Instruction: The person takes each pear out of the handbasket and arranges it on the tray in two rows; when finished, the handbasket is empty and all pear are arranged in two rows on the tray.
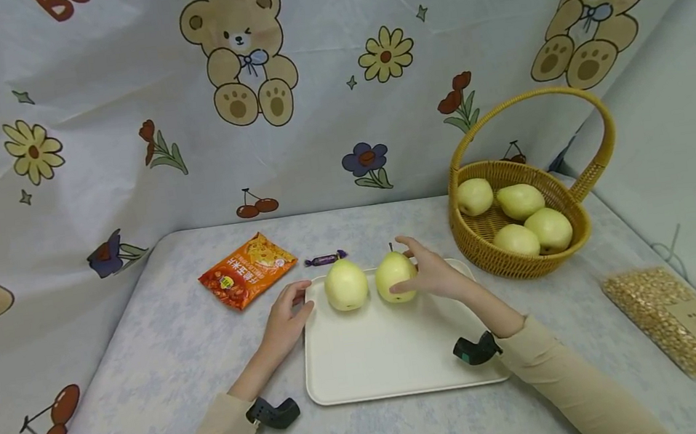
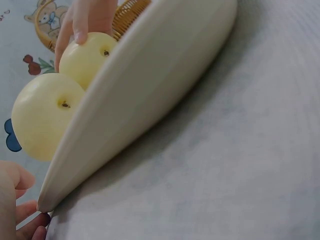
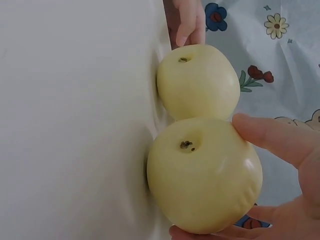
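Observation:
Two pale yellow pears stand side by side along the far edge of a white rectangular tray [image 1: 399, 357]. My right hand [image 1: 433, 275] grips the right pear [image 3: 205, 175], thumb on one side and fingers on the other; its base rests on the tray. The left pear [image 1: 346, 285] stands close beside it, its blossom end toward me. At the tray's far left corner is my left hand [image 1: 285, 318], its fingertips touching the rim and one tucked low beside it. The thumb of that hand lies apart from the fingers, above the rim in the left wrist view.
A wicker basket [image 1: 520, 269] with a tall handle holds several pears at the back right. An orange snack packet [image 1: 248, 270] and a purple-wrapped candy [image 1: 325, 258] lie behind the tray. A bag of grains [image 1: 678, 320] lies at the right.

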Demonstrator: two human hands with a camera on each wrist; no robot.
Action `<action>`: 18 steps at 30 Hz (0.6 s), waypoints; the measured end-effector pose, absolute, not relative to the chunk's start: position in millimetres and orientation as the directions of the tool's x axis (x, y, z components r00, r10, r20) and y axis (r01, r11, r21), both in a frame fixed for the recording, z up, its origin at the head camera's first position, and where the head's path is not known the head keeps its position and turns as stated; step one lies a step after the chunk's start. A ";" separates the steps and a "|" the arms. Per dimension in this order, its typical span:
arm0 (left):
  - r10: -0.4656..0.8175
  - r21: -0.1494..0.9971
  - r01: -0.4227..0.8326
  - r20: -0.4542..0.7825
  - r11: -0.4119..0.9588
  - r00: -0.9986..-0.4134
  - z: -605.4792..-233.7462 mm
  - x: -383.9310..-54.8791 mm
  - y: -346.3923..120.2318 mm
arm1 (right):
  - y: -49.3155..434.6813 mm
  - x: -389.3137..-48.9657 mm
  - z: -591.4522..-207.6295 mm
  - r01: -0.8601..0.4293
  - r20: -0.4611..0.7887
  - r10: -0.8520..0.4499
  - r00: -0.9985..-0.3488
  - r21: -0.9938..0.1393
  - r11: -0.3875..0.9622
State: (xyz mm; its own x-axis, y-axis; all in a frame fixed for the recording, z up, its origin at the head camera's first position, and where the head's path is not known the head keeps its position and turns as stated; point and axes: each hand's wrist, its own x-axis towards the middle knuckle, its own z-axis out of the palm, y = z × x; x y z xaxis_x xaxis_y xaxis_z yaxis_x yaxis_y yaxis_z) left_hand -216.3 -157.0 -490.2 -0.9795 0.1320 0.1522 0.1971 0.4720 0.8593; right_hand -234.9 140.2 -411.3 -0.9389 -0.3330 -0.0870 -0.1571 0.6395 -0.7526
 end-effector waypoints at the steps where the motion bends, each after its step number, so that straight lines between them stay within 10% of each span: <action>1: 0.132 0.860 0.197 0.152 0.471 -0.979 -490.3 -216.2 -157.2 | 139.9 -234.4 -410.7 -0.157 -0.091 -0.338 -0.937 -0.754 0.638; 18: 0.130 0.859 0.193 0.149 0.474 -0.980 -490.2 -215.9 -157.1 | 139.9 -230.9 -405.4 -0.176 -0.093 -0.368 -0.925 -0.755 0.632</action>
State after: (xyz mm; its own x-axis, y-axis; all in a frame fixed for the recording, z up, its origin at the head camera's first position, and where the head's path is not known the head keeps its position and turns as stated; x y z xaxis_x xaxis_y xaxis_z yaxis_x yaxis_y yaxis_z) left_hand -215.9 -157.1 -490.2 -0.9803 0.1299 0.1490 0.1934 0.4744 0.8588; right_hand -230.9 139.9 -405.4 -0.9251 -0.3682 -0.0927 -0.1760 0.6321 -0.7547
